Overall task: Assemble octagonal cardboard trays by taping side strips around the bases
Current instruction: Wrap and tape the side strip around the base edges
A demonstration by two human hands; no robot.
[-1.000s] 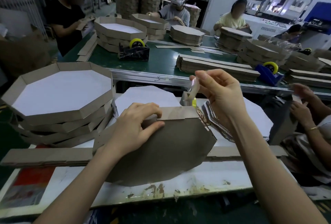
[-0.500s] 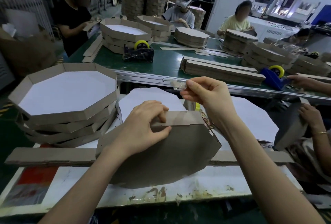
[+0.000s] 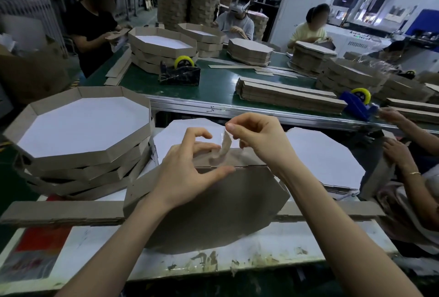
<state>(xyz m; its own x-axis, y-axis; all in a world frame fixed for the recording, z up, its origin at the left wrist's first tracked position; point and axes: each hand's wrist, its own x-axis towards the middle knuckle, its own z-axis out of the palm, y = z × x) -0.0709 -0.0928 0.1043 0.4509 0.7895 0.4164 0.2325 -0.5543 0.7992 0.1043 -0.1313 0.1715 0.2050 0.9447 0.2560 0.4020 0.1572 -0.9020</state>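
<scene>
Our right hand (image 3: 259, 141) pinches a piece of clear tape (image 3: 225, 145) just above the side strip (image 3: 251, 157), which our left hand (image 3: 187, 170) grips against the octagonal base (image 3: 213, 208) propped on the workbench (image 3: 308, 244), so we should keep that seam tight and smooth the tape flat.

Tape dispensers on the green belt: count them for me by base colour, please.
Black tape dispenser: 1
Blue tape dispenser: 1
Far-right tape dispenser, colour too small to tell: 1
Total: 3
</scene>
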